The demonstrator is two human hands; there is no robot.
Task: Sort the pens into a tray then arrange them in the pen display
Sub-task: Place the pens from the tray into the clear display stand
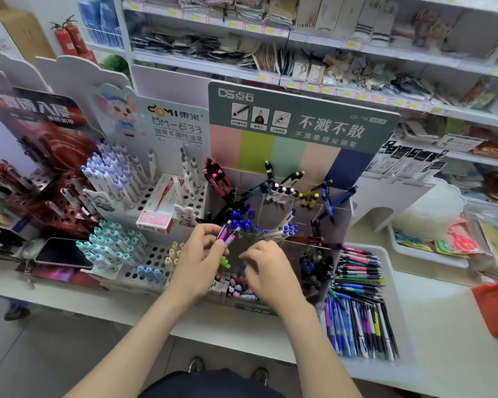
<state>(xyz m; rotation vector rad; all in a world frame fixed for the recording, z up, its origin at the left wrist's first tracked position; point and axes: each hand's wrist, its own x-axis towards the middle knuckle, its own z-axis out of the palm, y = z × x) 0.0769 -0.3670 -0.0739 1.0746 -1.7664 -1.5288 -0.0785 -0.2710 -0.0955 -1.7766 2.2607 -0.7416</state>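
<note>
— Starting at the left hand [197,254]?
— Curled round two purple pens [228,233], pinched side by side between thumb and fingers, black ends tilted up and to the right. Held just above the front of the clear pen display [344,216].
— And the right hand [268,268]?
— Just beside the left, palm down, fingers bent into the display's front compartment. Cannot tell whether clasping anything; fingertips hidden.
— Under the hands?
— Small erasers and pastel bits [233,285] heaped in that front compartment, plus a bright green piece [224,262] poking out just below the left hand. Too blurred to name.
— Further back in the display?
— Blue-capped pens [242,221] standing in a middle compartment, black pens with white or yellow ends [285,191] leaning behind, pink-and-black pens [216,173] at the back left. Above, a green header card [299,122] with pastel stripes.
— The tray?
— White tray [398,305], just right of the display. Filled with sorted pens [357,294] lying flat: pink and black at the far end, blue, purple and black nearer.
— Left side?
— White perforated stand [158,252] with blue and teal capped pens upright, a red pen box [156,214] lying on it, a dark phone [64,252] flat beyond, all on a white counter [431,311].
</note>
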